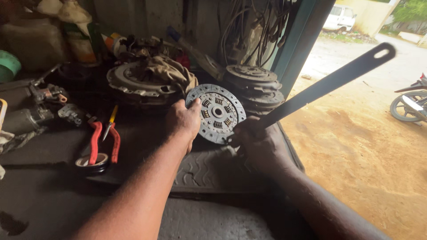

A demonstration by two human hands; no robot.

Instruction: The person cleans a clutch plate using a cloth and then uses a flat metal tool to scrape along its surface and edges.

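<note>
Grey clutch disc upright on edge; long flat dark bar angled upward.

The left hand holds a round grey disc up on its edge. The disc has small springs around a hole in the middle. The right hand is closed around a long flat metal bar that points up and to the right. Its low end is just beside the disc. Both hands are over a dark table with a bumpy rubber mat. To the left lie red pliers and a small yellow screwdriver. Far behind the disc sit a rag on a big metal ring and a stack of dark round parts.
</note>
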